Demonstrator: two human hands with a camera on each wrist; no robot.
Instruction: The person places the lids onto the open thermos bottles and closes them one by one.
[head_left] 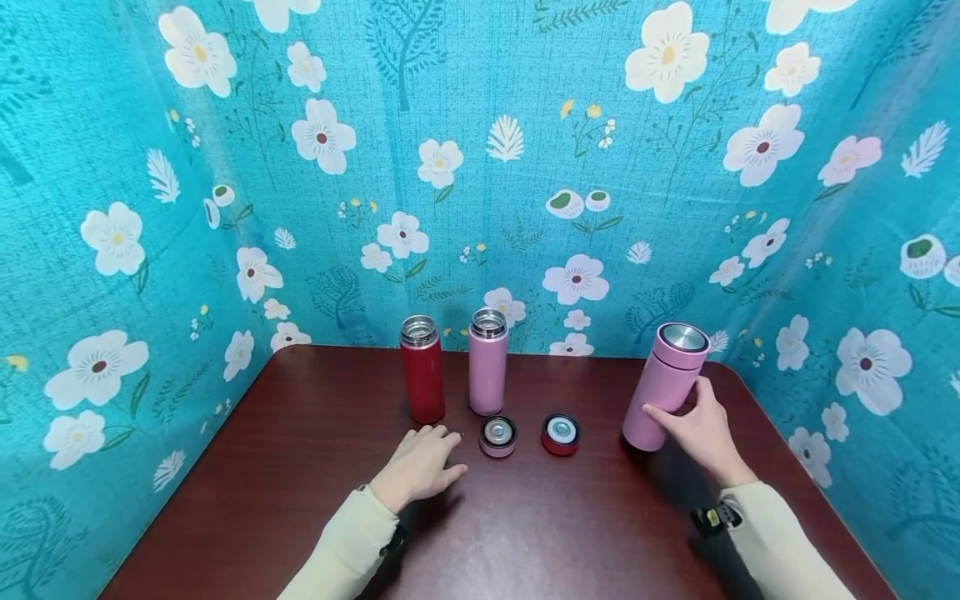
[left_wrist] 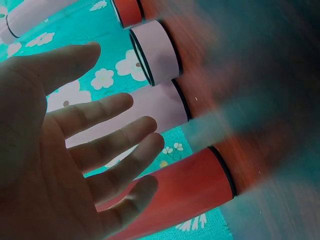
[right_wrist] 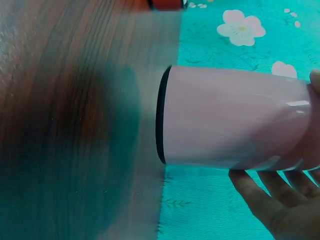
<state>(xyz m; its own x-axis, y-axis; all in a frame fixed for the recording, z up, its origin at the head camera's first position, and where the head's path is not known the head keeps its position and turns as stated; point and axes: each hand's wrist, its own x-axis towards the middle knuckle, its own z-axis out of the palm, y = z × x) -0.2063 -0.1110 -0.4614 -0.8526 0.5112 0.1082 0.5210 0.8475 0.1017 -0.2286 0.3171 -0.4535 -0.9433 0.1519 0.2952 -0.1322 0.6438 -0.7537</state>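
At the right of the table, my right hand (head_left: 705, 429) grips a large pink thermos (head_left: 665, 387) round its body; a metal-topped pink lid is on it. It leans a little in the head view, and whether its base touches the table I cannot tell. My left hand (head_left: 422, 467) has its fingers spread and holds nothing. It is nearest to the slim red thermos (head_left: 425, 379), which stands uncapped. Beside that stands a slim pink thermos (head_left: 487, 371), also uncapped. A pink lid (head_left: 497, 437) and a red lid (head_left: 560, 435) lie with their undersides up.
The dark reddish-brown table (head_left: 570, 525) carries all of these. A blue flowered cloth (head_left: 480, 183) hangs behind the table and along both sides. Dark bands with small devices sit on both wrists, over pale sleeves (head_left: 345, 542).
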